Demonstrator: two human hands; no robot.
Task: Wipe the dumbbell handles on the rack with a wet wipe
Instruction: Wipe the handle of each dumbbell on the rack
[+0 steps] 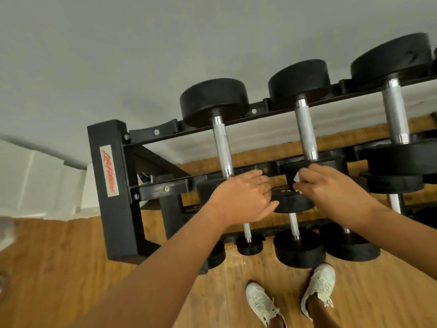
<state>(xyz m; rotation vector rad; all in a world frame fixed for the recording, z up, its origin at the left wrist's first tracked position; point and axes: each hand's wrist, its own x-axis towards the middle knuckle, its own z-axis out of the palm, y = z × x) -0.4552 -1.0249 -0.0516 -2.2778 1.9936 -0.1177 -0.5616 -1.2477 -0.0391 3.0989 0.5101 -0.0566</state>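
A black dumbbell rack stands against the wall. Its top tier carries three dumbbells with chrome handles: left handle, middle handle, right handle. My right hand hovers over the near end of the middle dumbbell and pinches a small white piece, apparently the wet wipe. My left hand is close beside it, just below the left handle, fingers curled towards the right hand. Whatever those fingers hold is hidden.
Lower tiers hold more black dumbbells near the wooden floor. My two white shoes stand in front of the rack. A white wall is behind, and white trim or a step lies to the left.
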